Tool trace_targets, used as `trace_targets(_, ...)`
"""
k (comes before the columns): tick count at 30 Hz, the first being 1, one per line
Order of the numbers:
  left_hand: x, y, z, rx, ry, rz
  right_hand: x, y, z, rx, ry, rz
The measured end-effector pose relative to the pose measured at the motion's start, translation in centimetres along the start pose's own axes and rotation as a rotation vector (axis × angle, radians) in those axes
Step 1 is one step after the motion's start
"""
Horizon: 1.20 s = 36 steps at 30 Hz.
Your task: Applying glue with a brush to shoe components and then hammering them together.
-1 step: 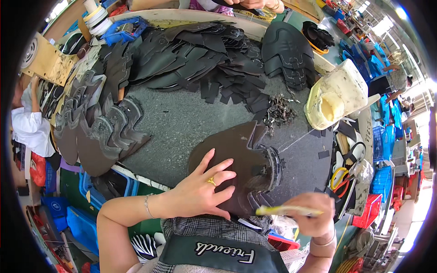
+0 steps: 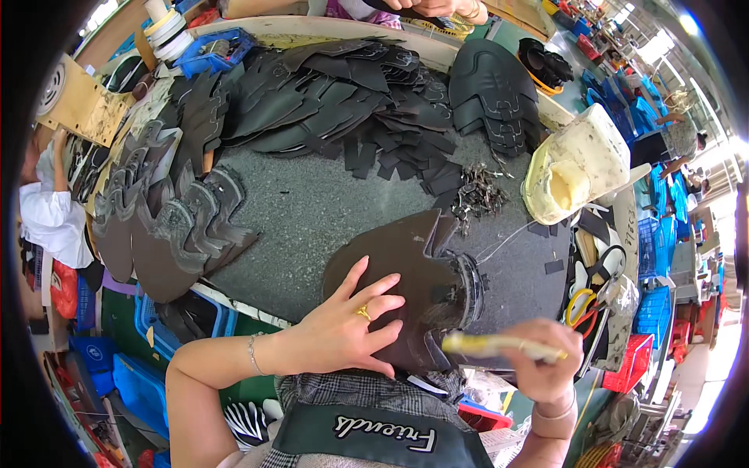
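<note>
My left hand (image 2: 339,324) lies with spread fingers on a stack of dark brown leather-like shoe pieces (image 2: 382,253), near the table's front edge. A yellow ring and a bracelet show on that hand and wrist. The pieces' curved, notched edges fan out to the right, with whitish smears along them. Beside those edges, my right hand (image 2: 550,363) is closed round a slim yellowish brush (image 2: 484,345), blurred by motion. Its tip points left, close to the lower edge of the stack; whether it touches cannot be made out.
Heaps of black cut pieces (image 2: 312,109) cover the table's far side, with smeared pieces (image 2: 168,234) at the left. A stained plastic container (image 2: 581,160) stands at the right, near thread scraps (image 2: 480,191) and yellow-handled scissors (image 2: 580,306). Another person's hands (image 2: 437,8) appear across the table.
My right hand and the brush have moved slightly up and to the right. My left hand stays on the stack.
</note>
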<state>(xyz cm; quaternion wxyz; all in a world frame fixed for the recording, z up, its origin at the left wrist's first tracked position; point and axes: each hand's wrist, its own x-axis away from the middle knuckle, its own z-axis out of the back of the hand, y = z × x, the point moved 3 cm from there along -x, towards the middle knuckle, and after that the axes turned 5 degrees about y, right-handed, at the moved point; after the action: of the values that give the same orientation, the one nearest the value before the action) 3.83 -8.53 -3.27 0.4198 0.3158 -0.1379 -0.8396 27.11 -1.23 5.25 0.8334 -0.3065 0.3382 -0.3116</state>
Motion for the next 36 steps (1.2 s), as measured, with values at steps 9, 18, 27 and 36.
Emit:
trace_targets(9,0.0,0.1,0.1,-0.064,-0.042,-0.041,-8.2,4.2,-6.4,0.341,0.08,0.392)
trace_targets(18,-0.2,0.2,0.3,-0.031,-0.038,-0.01,-7.4,3.7,-0.5,0.027,-0.398,0.368)
trace_targets(27,-0.4,1.0,0.5,-0.039,-0.089,0.002,-1.6,5.9,4.0,0.096,0.253,-0.11)
trace_targets(36,-0.7,0.8,0.4,0.011,-0.01,0.166,-2.1,6.0,12.2,0.069,0.085,-0.357)
